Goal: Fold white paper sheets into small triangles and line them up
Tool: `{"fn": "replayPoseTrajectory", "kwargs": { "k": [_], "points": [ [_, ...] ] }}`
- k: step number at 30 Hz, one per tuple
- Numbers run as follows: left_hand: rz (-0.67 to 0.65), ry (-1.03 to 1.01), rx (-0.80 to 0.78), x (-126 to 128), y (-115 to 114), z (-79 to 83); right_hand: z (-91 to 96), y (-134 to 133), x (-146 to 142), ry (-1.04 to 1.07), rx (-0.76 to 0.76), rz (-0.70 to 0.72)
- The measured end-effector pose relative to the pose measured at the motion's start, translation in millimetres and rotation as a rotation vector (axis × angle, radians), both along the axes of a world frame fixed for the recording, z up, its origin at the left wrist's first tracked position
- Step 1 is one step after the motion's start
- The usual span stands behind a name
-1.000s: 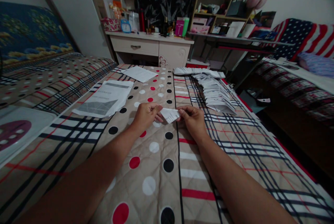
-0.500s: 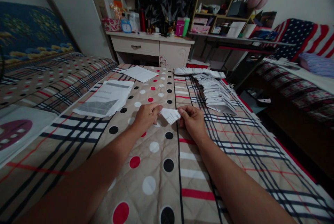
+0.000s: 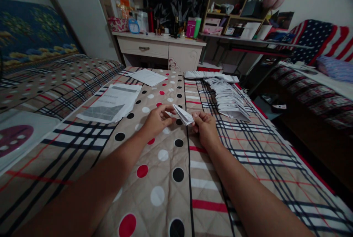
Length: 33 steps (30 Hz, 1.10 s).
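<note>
A small folded piece of white paper (image 3: 183, 115) is held above the quilt, its layered edges turned toward me. My right hand (image 3: 204, 123) pinches its right end between thumb and fingers. My left hand (image 3: 161, 119) is at its left end, with thumb and fingers apart; the fingertips are close to the paper, perhaps just touching its tip. To the right lies a long row of folded white papers (image 3: 228, 97), packed against each other. Behind it another row of folded papers (image 3: 211, 76) lies crosswise.
The quilt (image 3: 162, 174) has dots and plaid. At left lie printed sheets (image 3: 110, 102) and, farther back, a stack of white paper (image 3: 148, 77). A whitish dresser (image 3: 143, 47) with bottles and a blue clock (image 3: 134, 26) stands beyond the bed. A shelf (image 3: 231, 18) is at back right.
The folded paper has turned from showing its flat printed face to showing its layered edges. My left fingers have loosened and spread, while my right hand still grips.
</note>
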<state>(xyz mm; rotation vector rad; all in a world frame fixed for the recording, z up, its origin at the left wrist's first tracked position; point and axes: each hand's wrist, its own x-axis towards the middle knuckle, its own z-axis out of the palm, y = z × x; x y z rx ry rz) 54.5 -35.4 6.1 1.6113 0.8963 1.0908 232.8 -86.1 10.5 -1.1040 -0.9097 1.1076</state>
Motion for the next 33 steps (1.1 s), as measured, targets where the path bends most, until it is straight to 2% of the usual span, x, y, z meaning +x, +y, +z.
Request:
{"fn": "replayPoseTrajectory", "kwargs": {
  "k": [4,9,12,16,23,29,33],
  "points": [
    [-0.117,-0.080,0.021,5.5,-5.2,3.8,0.7,-1.1,-3.8,-0.017,-0.025,0.083],
    [-0.018,-0.075,-0.086,2.0,-5.5,6.9,-0.3,-3.7,-5.7,-0.159,-0.055,0.161],
    [0.044,-0.042,-0.130,-0.6,-4.0,6.6,-1.0,-4.8,-6.8,-0.216,-0.033,0.132],
    [0.024,0.044,-0.157,-1.7,-2.6,3.7,-1.9,-4.3,-8.4,-0.259,0.020,0.127],
    [0.026,0.023,-0.175,1.1,-1.4,-0.2,-4.7,-1.8,-8.1,-0.137,-0.031,0.170],
    [-0.121,-0.040,-0.061,2.8,-1.2,-0.9,-1.0,-1.5,-6.4,-0.009,-0.090,0.159],
    [-0.192,-0.090,-0.050,2.8,-0.3,-4.2,2.4,-1.5,-7.0,0.026,-0.115,0.174]
  ]
}}
